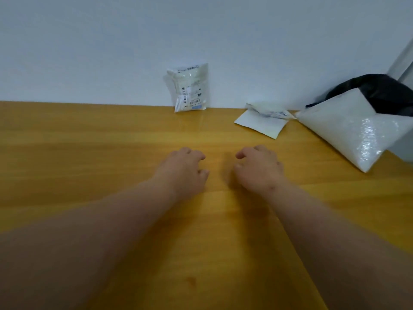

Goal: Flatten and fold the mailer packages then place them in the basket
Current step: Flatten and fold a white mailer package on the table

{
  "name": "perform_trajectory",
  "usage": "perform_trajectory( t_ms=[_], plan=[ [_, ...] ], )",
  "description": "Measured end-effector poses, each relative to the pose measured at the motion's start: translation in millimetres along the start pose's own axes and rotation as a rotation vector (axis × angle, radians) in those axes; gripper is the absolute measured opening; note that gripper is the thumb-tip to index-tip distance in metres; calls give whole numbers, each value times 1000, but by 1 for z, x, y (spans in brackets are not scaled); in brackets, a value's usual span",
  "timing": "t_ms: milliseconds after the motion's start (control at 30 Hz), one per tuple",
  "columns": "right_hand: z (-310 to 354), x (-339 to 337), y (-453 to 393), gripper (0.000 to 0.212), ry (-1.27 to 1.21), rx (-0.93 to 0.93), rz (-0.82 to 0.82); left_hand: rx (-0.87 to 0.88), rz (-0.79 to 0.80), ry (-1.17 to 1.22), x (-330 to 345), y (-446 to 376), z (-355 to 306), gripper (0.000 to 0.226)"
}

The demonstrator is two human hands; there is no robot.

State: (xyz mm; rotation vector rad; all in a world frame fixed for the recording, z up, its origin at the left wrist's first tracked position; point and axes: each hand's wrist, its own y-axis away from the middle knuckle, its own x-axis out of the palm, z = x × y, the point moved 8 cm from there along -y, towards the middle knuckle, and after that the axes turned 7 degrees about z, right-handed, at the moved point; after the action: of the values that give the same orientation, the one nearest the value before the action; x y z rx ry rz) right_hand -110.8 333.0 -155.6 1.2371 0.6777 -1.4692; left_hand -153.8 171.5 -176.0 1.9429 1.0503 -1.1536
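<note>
Here, a crinkled clear labelled mailer leans upright against the wall.

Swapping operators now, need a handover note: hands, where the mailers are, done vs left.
Hands: left hand and right hand are over the wooden table, fingers loosely curled, holding nothing.
Mailers: a small labelled mailer stands against the wall; a crumpled white mailer lies to its right; a large bubble mailer sits at the right edge, against a dark object that I cannot identify.
Done: nothing visibly folded; no basket clearly in view.
Left: flatten, fold and basket all three.
</note>
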Motion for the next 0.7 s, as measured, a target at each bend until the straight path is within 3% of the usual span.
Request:
perform_trajectory(
  t_ms=[300,467,700],
  plan=[
    [-49,-47,-99,55,107,85,42,-20,124,-9,-4,-85,-33,53],
    [-76,-39,-136,69,83,103,177,-52,152,-28,-8,-112,-37,53],
    [-49,-23,-84,52,125,-102,45,-60,63,-15,-11,-106,-48,55]
  ],
)
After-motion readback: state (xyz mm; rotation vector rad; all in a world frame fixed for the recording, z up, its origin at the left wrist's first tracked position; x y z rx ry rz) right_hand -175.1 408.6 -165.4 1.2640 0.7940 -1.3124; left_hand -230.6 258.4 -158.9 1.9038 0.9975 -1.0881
